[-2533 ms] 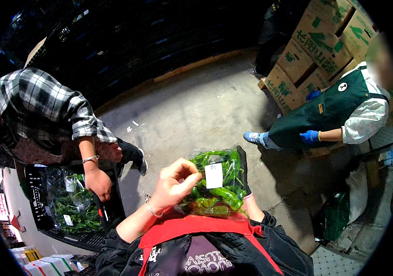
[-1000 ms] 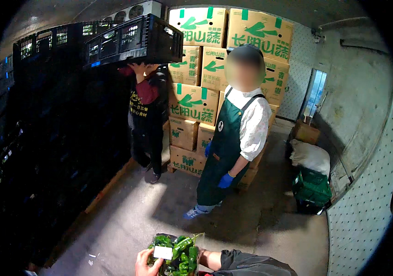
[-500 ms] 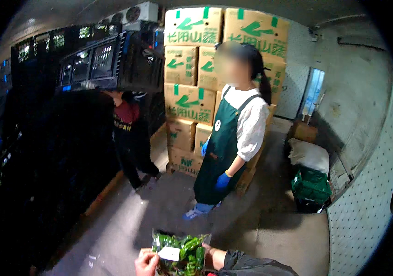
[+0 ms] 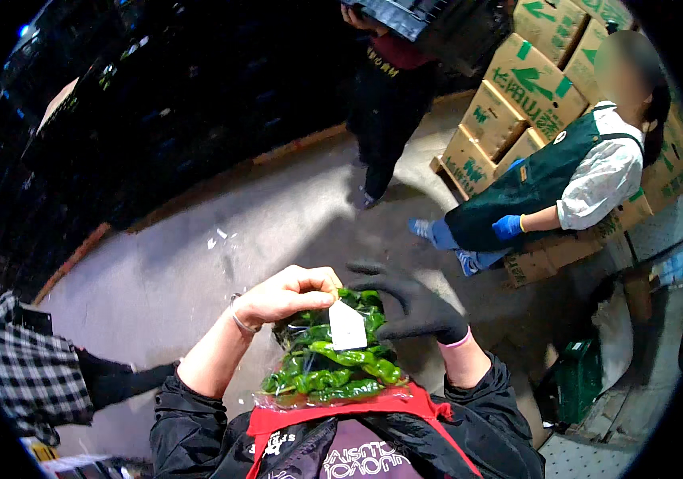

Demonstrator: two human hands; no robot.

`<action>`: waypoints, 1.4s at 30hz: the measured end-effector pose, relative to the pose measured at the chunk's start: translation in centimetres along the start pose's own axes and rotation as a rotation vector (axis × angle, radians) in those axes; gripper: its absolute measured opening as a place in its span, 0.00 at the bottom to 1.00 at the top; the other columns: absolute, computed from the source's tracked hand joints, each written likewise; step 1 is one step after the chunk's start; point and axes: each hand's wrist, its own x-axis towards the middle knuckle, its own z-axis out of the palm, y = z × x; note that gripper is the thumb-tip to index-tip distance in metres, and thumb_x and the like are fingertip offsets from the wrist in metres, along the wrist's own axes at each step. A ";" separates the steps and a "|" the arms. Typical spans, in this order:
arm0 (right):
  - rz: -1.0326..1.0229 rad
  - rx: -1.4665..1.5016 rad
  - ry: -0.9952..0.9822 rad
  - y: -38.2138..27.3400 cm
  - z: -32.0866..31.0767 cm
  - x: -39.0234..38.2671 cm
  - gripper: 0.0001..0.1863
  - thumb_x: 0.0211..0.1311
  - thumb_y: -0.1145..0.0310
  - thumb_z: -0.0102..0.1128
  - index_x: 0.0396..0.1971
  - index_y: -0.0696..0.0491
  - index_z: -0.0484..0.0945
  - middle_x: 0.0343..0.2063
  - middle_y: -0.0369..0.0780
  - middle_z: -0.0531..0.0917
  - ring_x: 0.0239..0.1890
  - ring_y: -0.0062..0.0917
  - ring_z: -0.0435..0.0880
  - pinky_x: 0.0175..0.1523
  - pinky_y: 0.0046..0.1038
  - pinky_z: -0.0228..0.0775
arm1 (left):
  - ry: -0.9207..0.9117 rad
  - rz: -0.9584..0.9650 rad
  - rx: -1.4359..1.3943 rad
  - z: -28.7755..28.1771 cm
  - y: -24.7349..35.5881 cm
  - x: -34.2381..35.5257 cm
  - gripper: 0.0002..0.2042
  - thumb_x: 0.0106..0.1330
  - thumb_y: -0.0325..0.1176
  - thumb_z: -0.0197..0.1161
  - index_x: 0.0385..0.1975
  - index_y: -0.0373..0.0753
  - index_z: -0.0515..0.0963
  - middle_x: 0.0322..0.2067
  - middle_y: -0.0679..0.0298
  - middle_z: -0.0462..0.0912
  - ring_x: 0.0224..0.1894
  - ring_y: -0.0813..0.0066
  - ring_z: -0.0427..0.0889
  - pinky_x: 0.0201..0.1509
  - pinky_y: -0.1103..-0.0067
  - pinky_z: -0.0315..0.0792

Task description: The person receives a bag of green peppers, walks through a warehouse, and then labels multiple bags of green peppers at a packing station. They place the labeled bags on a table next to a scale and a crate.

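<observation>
My left hand [image 4: 297,294], bare with a bracelet at the wrist, pinches the upper corner of a white label [image 4: 348,326] on a clear bag of green peppers [image 4: 333,367]. The bag lies against my front, over a red apron [image 4: 429,407]. My right hand [image 4: 413,311], in a black glove, has its fingers spread at the bag's upper right, thumb at its edge.
A person in a green apron [image 4: 549,184] stands at right by stacked cartons [image 4: 509,104] on a pallet. Another person [image 4: 389,112] carries a black crate at the dark crate wall. A plaid-clothed person [image 4: 26,359] is at lower left. A green crate [image 4: 573,383] sits lower right.
The view has tipped back down to my hands. My gloved right hand now shows, fingers spread at the bag's top. The plaid-clothed person is farther lower left than in the oldest frame, without the vegetable crate visible.
</observation>
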 end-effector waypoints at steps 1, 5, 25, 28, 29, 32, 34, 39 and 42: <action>-0.022 0.076 -0.016 -0.1 1.4 -0.9 0.38 0.44 0.56 0.70 0.57 0.54 0.68 0.61 0.47 0.65 0.64 0.36 0.62 0.66 0.36 0.53 | 0.022 0.055 -0.025 1.9 -1.1 -1.0 0.10 0.63 0.36 0.60 0.27 0.34 0.75 0.34 0.69 0.73 0.38 0.82 0.69 0.46 0.82 0.64; 0.052 0.387 -0.158 -0.9 5.3 -7.1 0.38 0.43 0.61 0.72 0.57 0.56 0.67 0.55 0.45 0.71 0.58 0.33 0.69 0.63 0.34 0.58 | 0.139 0.005 -0.055 10.6 -3.6 -4.7 0.09 0.62 0.35 0.60 0.29 0.34 0.77 0.35 0.66 0.73 0.40 0.77 0.69 0.48 0.79 0.62; 0.006 0.280 -0.394 -8.8 15.1 -14.1 0.27 0.45 0.66 0.72 0.47 0.56 0.75 0.37 0.39 0.79 0.40 0.22 0.77 0.45 0.24 0.69 | 0.638 0.046 0.301 27.4 -6.1 -19.8 0.08 0.55 0.29 0.64 0.35 0.38 0.78 0.48 0.60 0.74 0.54 0.68 0.71 0.59 0.73 0.62; -0.004 0.367 -0.413 -9.9 17.7 -15.8 0.26 0.45 0.66 0.72 0.46 0.56 0.75 0.36 0.39 0.79 0.39 0.22 0.77 0.44 0.24 0.69 | 0.672 0.091 0.225 30.0 -7.8 -22.0 0.05 0.57 0.28 0.62 0.31 0.36 0.78 0.45 0.62 0.75 0.49 0.73 0.72 0.55 0.75 0.64; 0.003 0.342 -0.428 -10.4 18.4 -16.4 0.26 0.44 0.66 0.72 0.46 0.57 0.75 0.36 0.39 0.79 0.39 0.22 0.77 0.44 0.24 0.69 | 0.675 0.089 0.188 31.0 -8.2 -22.7 0.05 0.57 0.29 0.62 0.30 0.36 0.78 0.44 0.62 0.75 0.48 0.73 0.73 0.54 0.76 0.65; -0.029 0.265 -0.459 -11.7 19.6 -17.9 0.25 0.44 0.66 0.71 0.44 0.57 0.76 0.36 0.39 0.79 0.38 0.23 0.77 0.43 0.25 0.69 | 0.691 0.098 0.084 33.7 -9.0 -24.2 0.05 0.58 0.30 0.62 0.29 0.35 0.78 0.43 0.64 0.75 0.47 0.74 0.73 0.53 0.77 0.66; -0.110 0.218 -0.445 -12.1 20.5 -18.9 0.23 0.44 0.67 0.71 0.42 0.57 0.76 0.35 0.38 0.78 0.37 0.23 0.77 0.42 0.26 0.68 | 0.695 0.115 0.023 35.2 -9.5 -24.9 0.05 0.58 0.30 0.62 0.29 0.35 0.78 0.42 0.64 0.75 0.46 0.76 0.73 0.52 0.78 0.66; -0.223 0.170 -0.418 -12.2 21.1 -21.2 0.21 0.45 0.67 0.71 0.41 0.58 0.77 0.34 0.37 0.78 0.34 0.21 0.75 0.39 0.24 0.68 | 0.683 0.128 -0.116 38.2 -9.4 -25.4 0.05 0.57 0.28 0.62 0.30 0.34 0.79 0.42 0.65 0.74 0.45 0.79 0.71 0.51 0.80 0.65; -0.248 0.146 -0.453 -12.1 19.7 -21.9 0.21 0.46 0.67 0.70 0.40 0.57 0.77 0.34 0.36 0.77 0.33 0.20 0.75 0.37 0.22 0.67 | 0.662 0.149 -0.155 39.4 -9.1 -24.6 0.04 0.56 0.27 0.63 0.29 0.34 0.78 0.43 0.63 0.73 0.47 0.76 0.70 0.54 0.78 0.62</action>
